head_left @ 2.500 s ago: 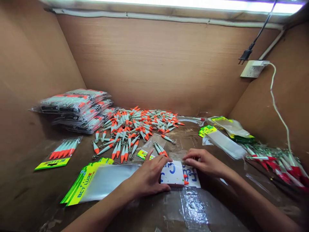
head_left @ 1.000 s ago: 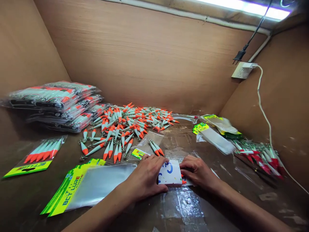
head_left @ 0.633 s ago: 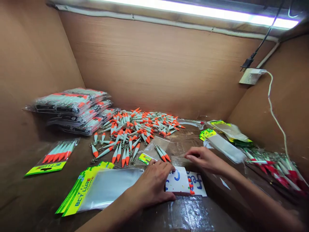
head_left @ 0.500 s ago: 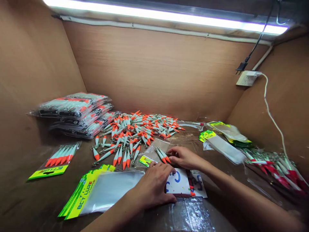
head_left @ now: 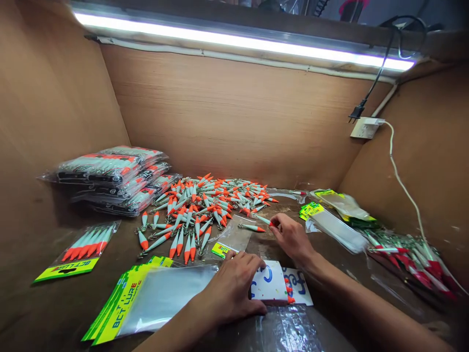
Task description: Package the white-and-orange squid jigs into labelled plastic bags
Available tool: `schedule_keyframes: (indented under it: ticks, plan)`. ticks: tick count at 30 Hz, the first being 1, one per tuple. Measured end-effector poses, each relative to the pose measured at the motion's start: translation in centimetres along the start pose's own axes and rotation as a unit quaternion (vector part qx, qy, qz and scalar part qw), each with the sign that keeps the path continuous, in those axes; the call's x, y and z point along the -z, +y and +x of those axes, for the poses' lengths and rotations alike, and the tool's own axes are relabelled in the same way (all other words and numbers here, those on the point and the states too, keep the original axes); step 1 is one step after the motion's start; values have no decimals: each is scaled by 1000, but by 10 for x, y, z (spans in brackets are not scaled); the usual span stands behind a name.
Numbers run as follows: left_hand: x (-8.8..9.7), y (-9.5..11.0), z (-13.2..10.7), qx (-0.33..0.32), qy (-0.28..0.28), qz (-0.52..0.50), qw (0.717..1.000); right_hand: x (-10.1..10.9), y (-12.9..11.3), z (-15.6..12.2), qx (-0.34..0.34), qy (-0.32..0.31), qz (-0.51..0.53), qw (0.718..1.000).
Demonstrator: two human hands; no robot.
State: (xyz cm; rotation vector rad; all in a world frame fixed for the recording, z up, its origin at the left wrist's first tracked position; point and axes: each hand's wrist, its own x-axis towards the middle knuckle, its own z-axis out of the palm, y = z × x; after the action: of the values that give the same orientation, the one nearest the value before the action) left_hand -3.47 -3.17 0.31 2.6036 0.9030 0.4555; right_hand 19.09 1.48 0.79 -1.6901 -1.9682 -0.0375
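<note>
My right hand [head_left: 293, 238] pinches a fishing lure [head_left: 263, 220] by its orange end, with the pale body pointing left toward the pile. Just below it, a second orange-and-white lure [head_left: 252, 228] lies on a clear plastic bag [head_left: 236, 234]. My left hand [head_left: 236, 288] grips the left end of a white block with blue writing [head_left: 269, 281], thumb at the near edge and fingers over the far side. Orange tips show at the block's right end, beside a white card with blue writing [head_left: 302, 287]. The bag's yellow-green header [head_left: 220, 250] is beyond my left fingers.
A large lure pile [head_left: 205, 205] spreads behind. Flat BCT LURE bags [head_left: 164, 298] lie front left, a filled bag [head_left: 88, 244] farther left, below stacked packs [head_left: 110, 176]. At right are more bags [head_left: 337, 227], red-and-white lures [head_left: 410, 254] and a hanging white cable [head_left: 406, 181].
My right hand has moved slightly right and taken hold of one of the two lures by its orange end; the other now lies sideways. My left hand stays on the block. The view has tilted up.
</note>
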Motion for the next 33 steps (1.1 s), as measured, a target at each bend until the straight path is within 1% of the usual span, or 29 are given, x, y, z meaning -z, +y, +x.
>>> schedule_keyframes:
  ticks: [1,2,3,5,8,9,11,13,15,20,23,26,29,31,33]
  plan:
    - [0,-1,0,0,-1,-2,1000,4,7,-3,-1,22,32,999]
    - [-1,-1,0,1,-1,-4,1000,9,15,-7,-6,29,68,997]
    - [-1,-2,0,2,-2,-7,1000,15,24,-12,-14,18,101,995]
    - [-1,-2,1,4,-1,-14,1000,28,44,-26,-32,-45,144,988]
    - [0,-1,0,9,0,-28,1000,49,70,-54,-42,-158,158,974]
    - [0,-1,0,11,0,-30,999,55,76,-64,-44,-185,155,969]
    - [0,0,0,14,3,-30,999,64,83,-81,-47,-220,149,963]
    - [1,0,1,10,3,-28,1000,66,81,-92,-43,-232,145,961]
    - [0,-1,2,6,2,-26,1000,61,73,-95,-34,-221,150,963]
    - [-1,-4,5,1,-3,-21,1000,36,42,-84,4,-186,185,965]
    - [-3,-6,4,-8,-1,-20,1000,24,32,-78,34,-163,198,966]
    - [-4,-8,4,-11,1,-16,1000,17,31,-77,77,-160,216,960]
    - [-4,-8,4,-10,5,-15,1000,14,33,-80,92,-162,242,952]
    - [-3,-8,4,-7,5,-19,1000,15,35,-80,95,-162,243,952]
    - [-2,-6,4,-4,1,-22,1000,22,37,-78,111,-177,237,949]
